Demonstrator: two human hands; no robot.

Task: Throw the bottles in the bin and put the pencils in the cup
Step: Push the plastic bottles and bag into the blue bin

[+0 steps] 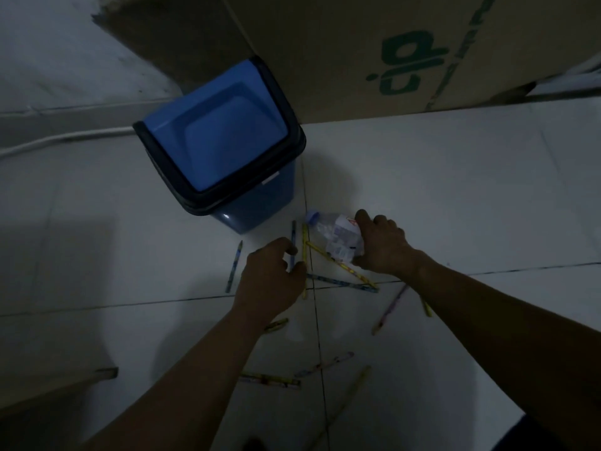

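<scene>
A crushed clear plastic bottle with a blue cap lies on the white tiled floor, and my right hand grips its base end. My left hand rests on the floor with its fingers pinched around a blue pencil. Several other pencils are scattered around: a yellow one beside it, a yellow one under the bottle, a blue one to the left, more nearer me. The blue bin with a black-rimmed swing lid stands just behind. No cup is in view.
A large cardboard box with green print leans against the wall behind the bin. A white cable runs along the floor at the left. A low brown edge shows at the bottom left. The scene is dim.
</scene>
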